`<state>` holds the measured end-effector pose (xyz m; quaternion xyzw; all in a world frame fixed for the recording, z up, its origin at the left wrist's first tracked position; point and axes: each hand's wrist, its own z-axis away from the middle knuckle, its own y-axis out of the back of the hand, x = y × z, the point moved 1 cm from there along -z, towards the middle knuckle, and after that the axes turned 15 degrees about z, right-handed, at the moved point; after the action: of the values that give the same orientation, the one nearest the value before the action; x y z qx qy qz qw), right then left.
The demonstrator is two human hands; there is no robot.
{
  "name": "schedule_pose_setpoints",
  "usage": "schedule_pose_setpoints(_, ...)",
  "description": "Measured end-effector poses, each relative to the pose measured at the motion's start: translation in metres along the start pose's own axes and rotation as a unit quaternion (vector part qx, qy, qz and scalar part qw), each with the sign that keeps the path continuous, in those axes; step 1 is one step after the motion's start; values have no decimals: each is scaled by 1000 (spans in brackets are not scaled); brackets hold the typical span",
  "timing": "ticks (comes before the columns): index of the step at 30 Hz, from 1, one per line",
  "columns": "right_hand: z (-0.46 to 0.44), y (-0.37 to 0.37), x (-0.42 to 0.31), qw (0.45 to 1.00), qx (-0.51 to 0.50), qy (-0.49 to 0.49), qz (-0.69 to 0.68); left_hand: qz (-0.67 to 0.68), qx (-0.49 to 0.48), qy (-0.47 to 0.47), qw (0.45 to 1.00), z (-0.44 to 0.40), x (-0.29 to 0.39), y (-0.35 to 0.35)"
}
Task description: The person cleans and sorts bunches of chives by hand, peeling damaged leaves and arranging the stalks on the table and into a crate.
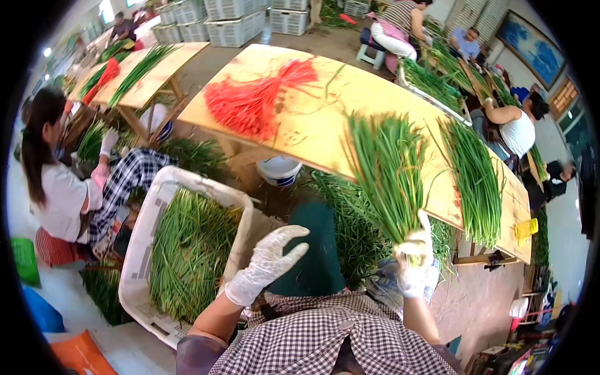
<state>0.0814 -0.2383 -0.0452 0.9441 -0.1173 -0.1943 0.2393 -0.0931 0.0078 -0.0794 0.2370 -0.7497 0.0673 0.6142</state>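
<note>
My right hand (pixel 414 262), in a white glove, is closed round the lower end of a bundle of long green stalks (pixel 390 175), whose leaves fan upward over the table's front edge. My left hand (pixel 269 262), also gloved, is held up over my lap with thumb and fingers apart and nothing between them. A second green bundle (pixel 472 181) lies on the wooden table (pixel 356 87) to the right. Toward the table's left end lies a bunch of red ties (pixel 256 100).
A white crate (pixel 134 275) of green stalks stands at my left. Below the table are a white bucket (pixel 279 170) and loose greens (pixel 350 219). A yellow container (pixel 526 229) sits at the table's right end. A co-worker (pixel 59 181) sits at far left; other people work behind.
</note>
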Motion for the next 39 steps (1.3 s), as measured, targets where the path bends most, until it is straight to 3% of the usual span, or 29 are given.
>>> schedule_pose_setpoints(1,3,10,2,996,4,-90,-24,22,-33,6,999,-13,0,-11)
schedule_pose_setpoints(3,-6,29,3,989,30,-132,-62,46,-95,23,994,-35,-2,-31)
schedule_pose_setpoints(4,3,35,9,977,15,-204,-51,46,-105,22,993,-45,1,-38)
schedule_pose_setpoints(5,6,35,19,966,62,-229,-106,105,-185,146,966,-54,3,-46)
schedule_pose_setpoints(6,3,35,24,947,107,-252,-171,162,-258,266,914,-59,4,-54)
schedule_pose_setpoints(8,-8,43,26,888,212,-264,-312,337,-320,304,831,-56,-1,-76)
schedule_pose_setpoints(10,-37,61,4,828,236,-382,-336,407,-362,325,773,-47,-8,-106)
schedule_pose_setpoints(12,-17,63,28,846,202,-393,-298,570,-345,356,655,-35,-19,-148)
schedule_pose_setpoints(14,-6,67,12,963,63,-258,-46,625,-334,338,619,-32,11,-176)
schedule_pose_setpoints(15,0,69,4,981,32,-173,76,682,-353,292,570,-26,4,-195)
schedule_pose_setpoints(16,3,67,3,998,44,-16,-32,711,-314,289,558,-28,25,-208)
schedule_pose_setpoints(18,21,66,-13,997,28,-46,-56,786,-256,271,493,-40,69,-210)
schedule_pose_setpoints(20,37,58,-11,990,60,45,-116,792,-206,258,513,-53,66,-216)
schedule_pose_setpoints(23,43,63,-14,972,70,141,-174,785,-169,163,574,-81,74,-197)
schedule_pose_setpoints(25,44,74,-15,967,41,196,-160,742,-129,124,646,-104,92,-181)
schedule_pose_setpoints(27,40,81,-12,965,-12,226,-133,660,-25,113,742,-126,128,-161)
schedule_pose_setpoints(28,31,86,-13,961,-44,240,-132,615,-117,139,767,-161,121,-147)
schedule_pose_setpoints(29,26,83,-9,970,-81,211,-92,536,-73,107,834,-181,134,-138)
schedule_pose_setpoints(30,21,80,-5,975,-119,184,-48,515,-58,113,848,-195,160,-132)
schedule_pose_setpoints(33,-33,114,15,984,-106,119,-80,368,-99,-158,911,-236,218,-115)
schedule_pose_setpoints(34,-45,123,20,991,-76,93,-64,314,-40,-143,938,-241,247,-115)
schedule_pose_setpoints(36,-102,133,15,996,31,-17,-80,297,-39,-264,917,-249,266,-118)
schedule_pose_setpoints(37,-134,135,14,991,78,-55,-93,296,-41,-265,917,-255,269,-121)
schedule_pose_setpoints(39,-189,125,16,993,59,-41,-93,354,-43,-261,897,-262,273,-126)
